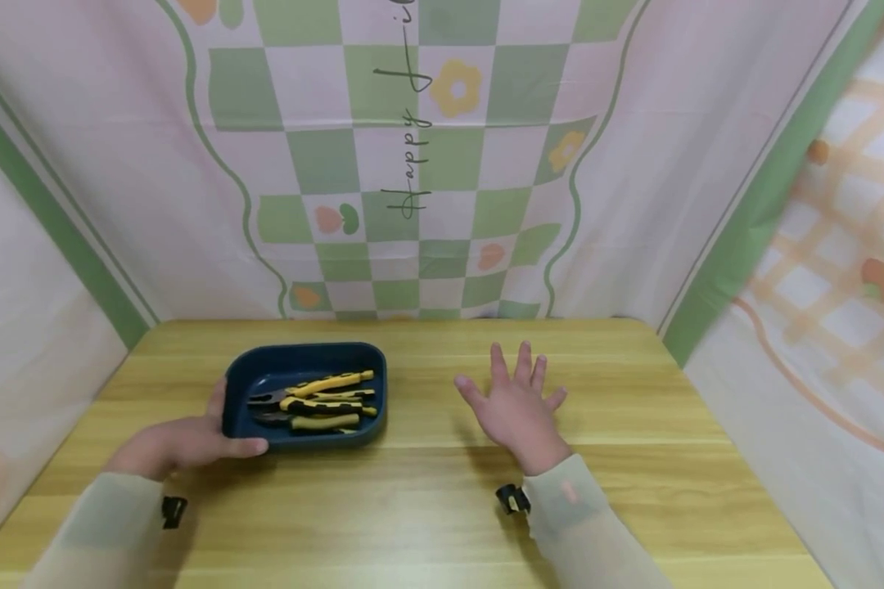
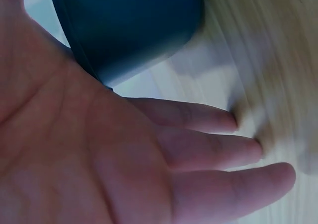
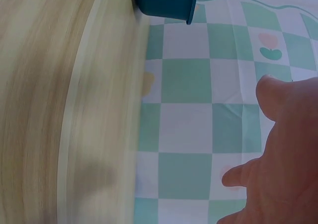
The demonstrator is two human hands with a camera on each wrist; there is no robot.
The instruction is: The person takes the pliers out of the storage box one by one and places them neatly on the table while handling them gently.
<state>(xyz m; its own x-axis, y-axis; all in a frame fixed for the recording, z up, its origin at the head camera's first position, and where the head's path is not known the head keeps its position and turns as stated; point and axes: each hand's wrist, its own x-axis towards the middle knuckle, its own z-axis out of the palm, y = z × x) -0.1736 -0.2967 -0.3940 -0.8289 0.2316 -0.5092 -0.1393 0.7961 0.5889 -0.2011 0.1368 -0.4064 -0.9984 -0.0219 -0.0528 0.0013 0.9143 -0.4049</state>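
A dark blue rectangular tray (image 1: 305, 442) stands at the left of the wooden table. Inside it lie several pliers (image 1: 324, 406) with yellow and black handles, their dark heads pointing left. My left hand (image 1: 191, 442) touches the tray's left end, thumb along the front left corner. In the left wrist view, the palm (image 2: 74, 134) meets the tray's rim, and three fingers reach out straight past its wall. To the right, my right hand (image 1: 519, 409) hovers apart from the tray with its fingers spread, holding nothing.
The wooden table (image 1: 427, 507) reaches back to a hanging cloth (image 1: 449, 164) with green and white checks. More patterned cloth (image 1: 840, 327) hangs along the right side, and pale cloth (image 1: 29, 327) along the left. Both sleeves have a small black device at the cuff.
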